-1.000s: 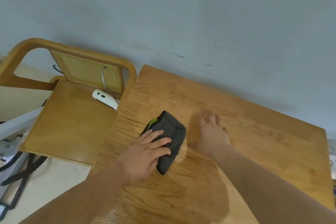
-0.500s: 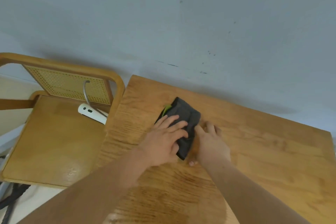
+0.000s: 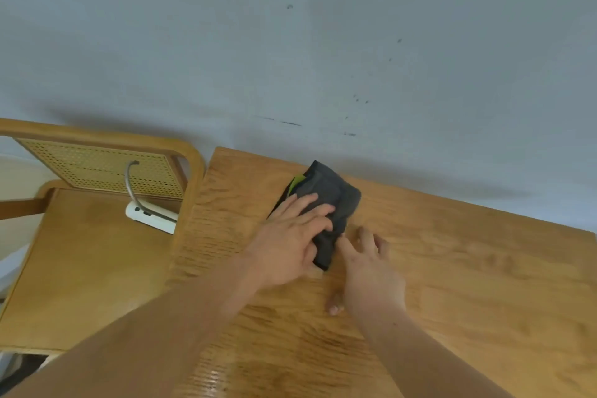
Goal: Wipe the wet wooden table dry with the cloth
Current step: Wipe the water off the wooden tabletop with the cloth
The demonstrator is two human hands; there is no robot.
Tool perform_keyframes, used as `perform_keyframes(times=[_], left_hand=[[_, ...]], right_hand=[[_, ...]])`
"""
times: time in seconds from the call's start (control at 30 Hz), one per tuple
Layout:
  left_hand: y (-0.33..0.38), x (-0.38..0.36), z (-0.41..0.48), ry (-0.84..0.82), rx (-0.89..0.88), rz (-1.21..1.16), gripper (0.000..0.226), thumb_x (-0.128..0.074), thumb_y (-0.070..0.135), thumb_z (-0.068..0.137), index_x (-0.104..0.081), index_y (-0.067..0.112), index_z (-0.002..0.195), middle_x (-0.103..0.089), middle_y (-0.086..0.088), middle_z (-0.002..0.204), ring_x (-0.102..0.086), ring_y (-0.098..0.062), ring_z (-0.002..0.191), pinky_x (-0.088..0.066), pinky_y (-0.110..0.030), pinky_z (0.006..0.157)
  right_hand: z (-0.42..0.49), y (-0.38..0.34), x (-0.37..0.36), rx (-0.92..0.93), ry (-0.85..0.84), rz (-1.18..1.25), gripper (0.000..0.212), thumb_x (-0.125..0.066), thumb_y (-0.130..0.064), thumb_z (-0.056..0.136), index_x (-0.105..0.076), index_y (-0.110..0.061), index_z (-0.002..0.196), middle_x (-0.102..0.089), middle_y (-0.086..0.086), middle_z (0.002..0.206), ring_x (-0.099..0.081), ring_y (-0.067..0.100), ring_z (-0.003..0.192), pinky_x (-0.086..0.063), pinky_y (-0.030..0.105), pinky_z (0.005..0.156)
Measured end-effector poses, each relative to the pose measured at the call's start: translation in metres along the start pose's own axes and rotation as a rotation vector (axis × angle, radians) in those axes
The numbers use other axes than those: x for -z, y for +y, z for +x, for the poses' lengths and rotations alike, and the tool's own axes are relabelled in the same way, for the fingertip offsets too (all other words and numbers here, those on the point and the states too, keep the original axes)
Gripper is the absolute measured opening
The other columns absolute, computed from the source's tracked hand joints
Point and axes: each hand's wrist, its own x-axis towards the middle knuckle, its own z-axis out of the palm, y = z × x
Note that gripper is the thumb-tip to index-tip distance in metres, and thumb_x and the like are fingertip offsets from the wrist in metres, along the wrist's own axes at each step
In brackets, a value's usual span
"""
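L hand [image 3: 287, 242]: flat, fingers straight, pressing cloth [image 3: 336, 194]; nearer hand.
R hand [image 3: 371, 271]: flat on table [image 3: 468, 268], grasping nothing; cloth just beside, at 11 o'clock.
Cloth axis: approx. 12–6 o'clock, near table's far edge.
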Motion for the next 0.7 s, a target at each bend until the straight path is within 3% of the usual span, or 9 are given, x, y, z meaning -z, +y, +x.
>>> perform_keyframes(times=[0.1, 0.2, 0.3, 0.43, 0.53, 0.6, 0.63, 0.7], left_hand=[[-0.035, 0.016, 0.007, -0.009, -0.062, 0.045, 0.037, -0.049, 0.026, 0.094, -0.059, 0.031, 0.130, -0.042, 0.011, 0.159, -0.022, -0.015, 0.154, -0.014, -0.043, 0.128], [-0.046, 0.024, 0.007, 0.149, 0.257, -0.038, 0.036, -0.048, 0.026, 0.094, -0.059, 0.030, 0.128, -0.043, 0.008, 0.158, -0.024, -0.017, 0.153, -0.021, -0.050, 0.125], [0.006, 0.001, 0.007, 0.290, 0.514, -0.072, 0.037, -0.052, 0.020, 0.095, -0.057, 0.029, 0.130, -0.039, 0.008, 0.160, -0.018, -0.020, 0.154, -0.012, -0.047, 0.128], [0.037, -0.023, -0.008, 0.158, 0.217, -0.032, 0.041, -0.052, 0.021, 0.094, -0.056, 0.031, 0.133, -0.039, 0.013, 0.160, -0.018, -0.016, 0.156, -0.021, -0.048, 0.126], [0.011, -0.002, -0.008, 0.065, 0.154, -0.020, 0.039, -0.056, 0.025, 0.097, -0.057, 0.034, 0.134, -0.037, 0.018, 0.160, -0.020, -0.008, 0.154, -0.032, -0.042, 0.122], [0.011, 0.008, -0.003, 0.052, 0.273, -0.044, 0.039, -0.058, 0.023, 0.096, -0.056, 0.036, 0.133, -0.034, 0.020, 0.161, -0.017, -0.004, 0.154, -0.033, -0.038, 0.121], [0.018, 0.007, 0.001, 0.073, 0.349, -0.065, 0.040, -0.057, 0.021, 0.096, -0.056, 0.036, 0.133, -0.033, 0.020, 0.161, -0.015, -0.005, 0.154, -0.029, -0.038, 0.123], [0.043, -0.003, 0.011, 0.138, 0.519, -0.073, 0.039, -0.054, 0.017, 0.096, -0.055, 0.033, 0.132, -0.031, 0.017, 0.162, -0.013, -0.009, 0.155, -0.019, -0.037, 0.127]], right_hand=[[-0.001, 0.002, 0.000, 0.009, -0.018, 0.018, 0.123, -0.092, -0.044, 0.069, -0.007, -0.042, 0.157, 0.009, 0.000, 0.167, 0.005, 0.031, 0.155, -0.055, 0.046, 0.096], [-0.002, 0.003, 0.001, 0.010, -0.037, 0.034, 0.129, -0.091, -0.041, 0.071, 0.003, -0.043, 0.159, 0.016, -0.003, 0.169, 0.009, 0.031, 0.156, -0.055, 0.047, 0.096], [-0.004, 0.004, -0.002, 0.024, -0.033, 0.017, 0.128, -0.091, -0.043, 0.070, 0.000, -0.040, 0.160, 0.014, -0.001, 0.168, 0.008, 0.032, 0.156, -0.057, 0.046, 0.093], [-0.005, 0.015, -0.011, 0.074, 0.012, 0.066, 0.109, -0.089, -0.049, 0.072, -0.019, -0.035, 0.154, 0.011, -0.001, 0.170, 0.009, 0.029, 0.157, -0.056, 0.044, 0.096], [-0.009, 0.034, -0.015, 0.129, 0.019, 0.151, 0.112, -0.084, -0.053, 0.076, -0.011, -0.038, 0.160, 0.014, -0.013, 0.170, 0.013, 0.017, 0.158, -0.049, 0.044, 0.107], [-0.007, 0.050, -0.015, 0.148, 0.031, 0.268, 0.104, -0.079, -0.052, 0.082, -0.012, -0.038, 0.162, 0.005, -0.019, 0.170, 0.003, 0.010, 0.158, -0.042, 0.040, 0.114], [-0.004, 0.060, -0.014, 0.151, 0.031, 0.387, 0.094, -0.075, -0.049, 0.087, -0.019, -0.038, 0.161, -0.008, -0.020, 0.169, -0.011, 0.009, 0.157, -0.041, 0.034, 0.113], [0.001, 0.088, -0.009, 0.109, 0.000, 0.761, 0.064, -0.067, -0.041, 0.094, -0.041, -0.036, 0.152, -0.043, -0.015, 0.154, -0.048, 0.011, 0.135, -0.047, 0.020, 0.096]])
